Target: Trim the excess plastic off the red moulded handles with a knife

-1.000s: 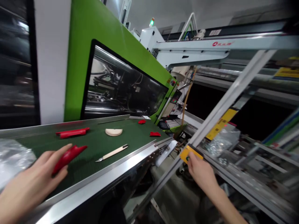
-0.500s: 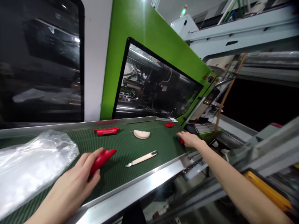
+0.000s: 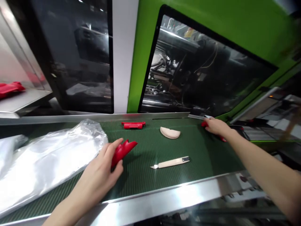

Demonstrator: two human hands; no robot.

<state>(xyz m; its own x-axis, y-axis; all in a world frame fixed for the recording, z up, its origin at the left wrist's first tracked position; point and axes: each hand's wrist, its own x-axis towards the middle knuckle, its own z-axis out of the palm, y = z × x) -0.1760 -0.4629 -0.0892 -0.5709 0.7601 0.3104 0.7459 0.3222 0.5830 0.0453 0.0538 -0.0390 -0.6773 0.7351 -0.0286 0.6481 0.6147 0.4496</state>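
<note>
My left hand [image 3: 103, 169] is closed around a glossy red plastic part [image 3: 123, 152], its notched tip pointing right above the green ribbed belt [image 3: 138, 175]. At the belt's far right, my right hand [image 3: 217, 126] has its fingertips closed on a small red plastic piece [image 3: 204, 123], mostly covered by the hand. Another red piece [image 3: 222, 138] lies under that wrist, partly hidden. Between the hands are a knife with a pale handle [image 3: 172, 162], its blade pointing left, and a cream half-moon pad [image 3: 170, 133]. Behind them lies a red bracket-like part [image 3: 133, 125].
Clear plastic bags [image 3: 54, 157] cover the belt's left side. A metal rail [image 3: 164, 196] runs along the near edge. Behind stands a green machine [image 3: 145, 37] with a dark window. More red parts [image 3: 10, 88] rest on a metal shelf [image 3: 30, 97] at far left.
My right hand has moved toward the belt's back edge, from one red piece to the other, leaving the first lying there. My left hand still holds its red part. The view has swung left.
</note>
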